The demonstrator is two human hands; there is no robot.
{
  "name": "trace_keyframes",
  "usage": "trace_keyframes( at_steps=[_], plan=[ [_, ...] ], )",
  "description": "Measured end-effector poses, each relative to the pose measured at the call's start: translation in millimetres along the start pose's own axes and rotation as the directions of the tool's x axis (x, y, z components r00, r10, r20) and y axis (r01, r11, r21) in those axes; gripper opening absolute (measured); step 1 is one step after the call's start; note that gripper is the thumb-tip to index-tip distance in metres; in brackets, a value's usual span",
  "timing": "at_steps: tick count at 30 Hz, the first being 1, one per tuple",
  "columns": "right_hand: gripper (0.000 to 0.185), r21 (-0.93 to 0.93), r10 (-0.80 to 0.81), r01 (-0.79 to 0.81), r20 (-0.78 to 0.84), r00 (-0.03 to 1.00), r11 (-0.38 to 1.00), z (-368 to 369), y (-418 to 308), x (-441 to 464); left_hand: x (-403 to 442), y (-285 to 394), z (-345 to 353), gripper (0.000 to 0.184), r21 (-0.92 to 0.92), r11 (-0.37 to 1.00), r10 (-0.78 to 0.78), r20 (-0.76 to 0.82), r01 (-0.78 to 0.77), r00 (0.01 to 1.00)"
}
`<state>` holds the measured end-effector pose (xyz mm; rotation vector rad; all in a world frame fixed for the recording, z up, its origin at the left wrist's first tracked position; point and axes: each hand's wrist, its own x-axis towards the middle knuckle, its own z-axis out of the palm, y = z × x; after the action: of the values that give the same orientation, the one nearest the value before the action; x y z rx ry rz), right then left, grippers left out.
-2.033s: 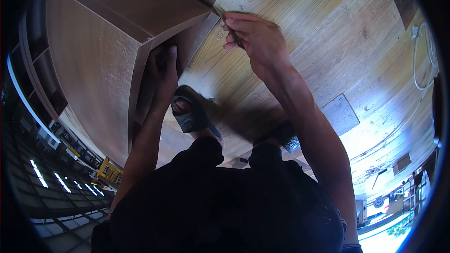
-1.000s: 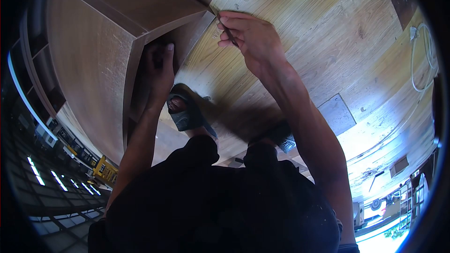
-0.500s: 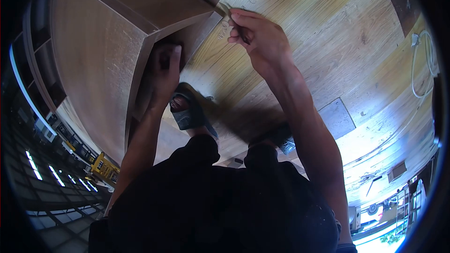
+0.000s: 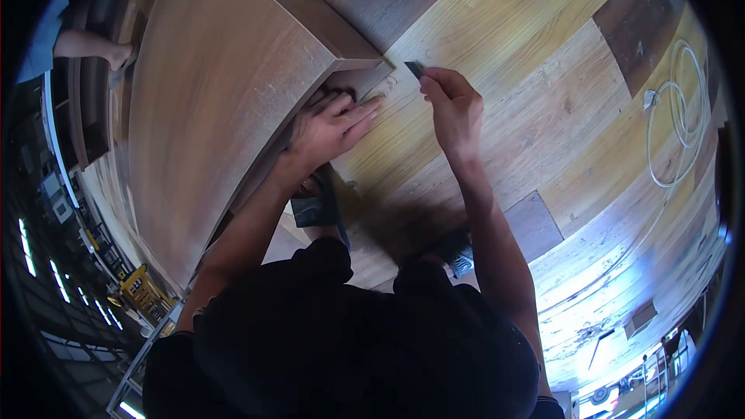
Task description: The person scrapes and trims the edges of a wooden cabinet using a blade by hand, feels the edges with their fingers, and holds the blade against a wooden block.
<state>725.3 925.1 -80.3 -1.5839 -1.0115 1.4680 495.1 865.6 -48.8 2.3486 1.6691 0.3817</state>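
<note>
My right hand [image 4: 458, 112] is closed, pinching a small flat dark blade [image 4: 413, 69] between thumb and fingers. Its tip points up and left, just off the corner of a brown wooden cabinet [image 4: 225, 62]. My left hand [image 4: 326, 133] reaches along the cabinet's near side with fingers stretched out, their tips close to the board's edge. Part of that hand lies in shadow, and I cannot tell what its far fingers touch. Faint pencil-like marks [image 4: 392, 87] show on the wood-look floor [image 4: 528, 101] between the two hands.
A coiled white cable [image 4: 675, 128] lies on the floor at right. At upper left another person's bare leg [image 4: 89, 45] shows beyond the cabinet. My sandalled foot [image 4: 314, 209] stands beside the cabinet. A yellow object [image 4: 143, 291] is at lower left.
My left hand has come out from inside the cabinet toward its edge, fingers now straightened. My right hand has drawn the blade away from the corner. The other person's leg has come into view.
</note>
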Motion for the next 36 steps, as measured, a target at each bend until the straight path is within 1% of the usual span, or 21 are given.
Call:
trace_keyframes(
  at_steps=[1,2,3,4,5,7,9,12,14,16,20,22,23,25,26,28,30,32,34,35,36],
  plan=[
    [0.024,0.001,-0.007,0.007,-0.001,1.0,1.0,7.3,0.4,-0.9,-8.2,-2.9,-3.2,0.038,-0.032,0.998,0.053,-0.018,-0.053,0.998],
    [0.023,-0.11,-0.105,0.102,-0.023,0.994,0.989,14.1,1.5,-0.6,-16.4,-5.8,-6.4,0.036,-0.063,0.992,0.106,-0.035,-0.108,0.994],
    [0.022,-0.223,-0.2,0.187,-0.036,0.979,0.957,20.1,4.6,0.2,-26.6,-3.4,-10.3,0.032,-0.158,0.987,-0.043,-0.02,0.04,0.999],
    [0.021,-0.223,-0.245,0.228,-0.05,0.968,0.948,26.3,6.8,2.2,-35.2,-3.0,-12.6,0.028,-0.25,0.95,-0.19,0.011,0.186,0.982],
    [0.021,-0.226,-0.244,0.227,-0.05,0.969,0.947,30.2,8.9,4.0,-41.9,-5.7,-13.2,0.028,-0.253,0.949,-0.191,0.011,0.187,0.982],
    [0.02,-0.228,-0.157,0.146,-0.029,0.987,0.963,36.9,6.8,3.0,-56.3,-13.3,-12.2,0.027,-0.39,0.847,-0.372,0.049,0.361,0.927],
    [0.02,-0.22,-0.158,0.148,-0.028,0.987,0.964,41.8,9.0,4.1,-67.6,-24.1,-1.8,0.029,-0.419,0.841,-0.377,-0.002,0.342,0.926],
    [0.02,-0.215,-0.166,0.159,-0.016,0.986,0.964,44.9,13.0,4.1,-79.2,-31.4,6.1,0.032,-0.531,0.754,-0.463,-0.012,0.386,0.887],
    [0.02,-0.22,-0.174,0.17,0.0,0.985,0.961,45.4,13.6,3.7,-81.1,-30.5,6.3,0.035,-0.583,0.709,-0.461,0.044,0.398,0.886],
    [0.019,-0.295,-0.332,0.313,-0.013,0.943,0.903,46.3,5.9,-1.3,-80.4,-28.1,6.2,0.035,-0.598,0.689,-0.478,0.052,0.41,0.877],
    [0.016,-0.2,-0.234,0.232,0.013,0.972,0.952,39.6,-5.7,-15.4,-80.5,-32.6,10.5,0.033,-0.662,0.634,-0.473,0.079,0.401,0.878],
    [0.013,-0.262,-0.456,0.431,-0.04,0.889,0.863,30.2,-0.9,-13.2,-82.4,-33.9,9.8,0.031,-0.659,0.616,-0.492,0.108,0.433,0.864],
    [0.013,-0.264,-0.454,0.43,-0.036,0.89,0.863,26.6,1.6,-10.8,-83.5,-34.9,9.1,0.03,-0.65,0.603,-0.504,0.139,0.463,0.852],
    [0.012,-0.497,-0.642,0.585,0.071,0.764,0.641,22.7,3.2,-8.9,-84.9,-36.5,10.7,0.03,-0.65,0.609,-0.498,0.134,0.456,0.857],
    [0.012,-0.499,-0.639,0.583,0.074,0.766,0.641,24.0,4.6,-7.7,-84.6,-37.4,11.7,0.03,-0.648,0.62,-0.489,0.121,0.442,0.864],
    [0.013,-0.539,-0.766,0.694,0.131,0.629,0.477,27.5,2.1,-5.0,-84.4,-37.0,11.7,0.03,-0.652,0.595,-0.508,0.149,0.47,0.849],
    [0.014,-0.541,-0.749,0.685,0.146,0.647,0.487,28.4,1.2,-4.1,-85.4,-38.6,11.6,0.03,-0.652,0.57,-0.525,0.18,0.5,0.832],
    [0.015,-0.546,-0.73,0.675,0.158,0.665,0.497,29.5,2.3,-5.3,-86.0,-41.5,13.5,0.029,-0.622,0.631,-0.494,0.139,0.464,0.858],
    [0.017,-0.518,-0.764,0.734,0.215,0.609,0.439,30.6,4.3,-8.0,-85.5,-39.3,11.5,0.029,-0.639,0.606,-0.503,0.152,0.473,0.851],
    [0.017,-0.521,-0.762,0.732,0.216,0.611,0.439,31.9,6.0,-11.0,-84.8,-38.2,10.8,0.029,-0.654,0.587,-0.511,0.158,0.477,0.845],
    [0.018,-0.496,-0.759,0.765,0.28,0.588,0.41,33.7,8.2,-15.6,-85.1,-38.3,12.4,0.029,-0.656,0.584,-0.51,0.161,0.478,0.845]
  ],
)
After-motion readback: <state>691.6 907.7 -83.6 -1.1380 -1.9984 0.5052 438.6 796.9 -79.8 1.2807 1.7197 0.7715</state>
